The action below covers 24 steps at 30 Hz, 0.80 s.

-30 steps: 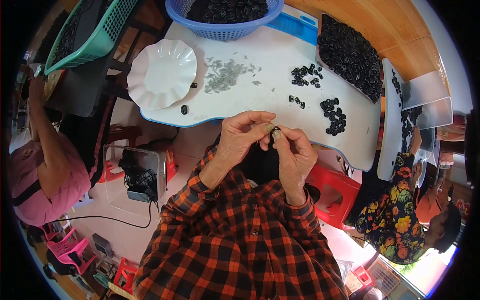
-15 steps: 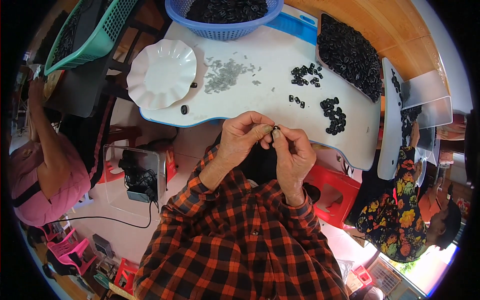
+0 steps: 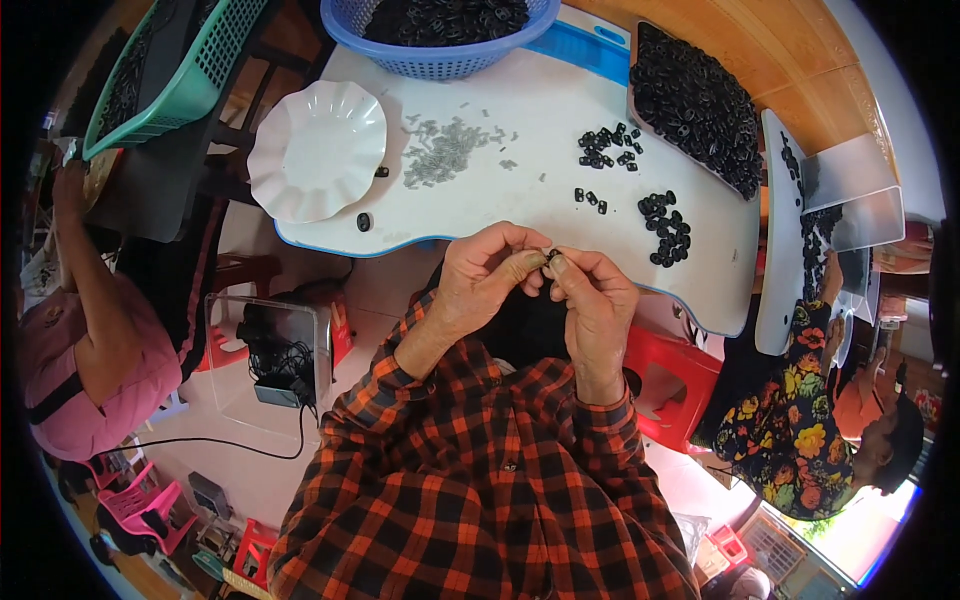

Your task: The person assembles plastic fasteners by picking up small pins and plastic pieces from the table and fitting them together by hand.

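In front of my chest, just off the table's near edge, both hands meet at the fingertips around a small black plastic part (image 3: 551, 257). My left hand (image 3: 485, 278) pinches it between thumb and index finger. My right hand (image 3: 597, 295) is closed on its other side, thumb against the part. Fingertips cover most of it. Beyond on the white table (image 3: 500, 195) lie small clear pieces (image 3: 443, 153), a loose group of black parts (image 3: 605, 148) with holes, and a pile of black oval parts (image 3: 665, 230).
A scalloped white plate (image 3: 318, 150) stands at left, a black oval piece (image 3: 364, 222) beside it. Behind are a blue basket (image 3: 440, 66) and a tray heaped with black parts (image 3: 695, 105). People sit on either side, in pink (image 3: 105, 370) and floral (image 3: 790, 430) clothing.
Both hands stay pinched together at the black part. My right thumb and fingers have shifted slightly around it. The whole view has moved a little.
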Tool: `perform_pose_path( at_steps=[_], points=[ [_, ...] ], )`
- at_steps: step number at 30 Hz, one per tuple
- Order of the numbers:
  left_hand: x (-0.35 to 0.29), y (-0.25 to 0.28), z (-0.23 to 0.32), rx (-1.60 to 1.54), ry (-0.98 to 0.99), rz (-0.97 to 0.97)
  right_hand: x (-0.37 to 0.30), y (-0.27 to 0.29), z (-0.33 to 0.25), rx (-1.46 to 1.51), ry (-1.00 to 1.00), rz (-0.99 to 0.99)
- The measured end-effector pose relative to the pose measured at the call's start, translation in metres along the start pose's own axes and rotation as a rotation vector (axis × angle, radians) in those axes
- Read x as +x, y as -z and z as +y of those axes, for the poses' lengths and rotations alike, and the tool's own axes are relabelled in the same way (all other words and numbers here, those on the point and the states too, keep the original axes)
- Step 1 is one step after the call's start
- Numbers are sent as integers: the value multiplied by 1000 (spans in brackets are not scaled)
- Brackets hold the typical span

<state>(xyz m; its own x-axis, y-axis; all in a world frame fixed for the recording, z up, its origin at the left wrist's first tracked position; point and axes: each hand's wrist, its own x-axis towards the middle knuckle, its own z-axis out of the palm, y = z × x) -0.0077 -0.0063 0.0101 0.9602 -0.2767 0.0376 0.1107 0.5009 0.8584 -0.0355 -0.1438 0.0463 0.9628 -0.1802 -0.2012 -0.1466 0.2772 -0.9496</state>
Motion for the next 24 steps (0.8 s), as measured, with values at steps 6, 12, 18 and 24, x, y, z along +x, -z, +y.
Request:
perform_pose_path(
  at_steps=[6, 12, 18, 24],
  points=[
    [-1, 3, 0, 54, -19, -8, 1, -1, -4, 43, -52, -58],
    [0, 4, 3, 82, -10, -25, 1, 2, -2, 126, -139, -49],
    [0, 5, -4, 44, -64, -9, 1, 0, -1, 108, -95, -54],
    [1, 5, -1, 8, -44, -4, 2, 4, 3, 103, -99, -33]
  ],
)
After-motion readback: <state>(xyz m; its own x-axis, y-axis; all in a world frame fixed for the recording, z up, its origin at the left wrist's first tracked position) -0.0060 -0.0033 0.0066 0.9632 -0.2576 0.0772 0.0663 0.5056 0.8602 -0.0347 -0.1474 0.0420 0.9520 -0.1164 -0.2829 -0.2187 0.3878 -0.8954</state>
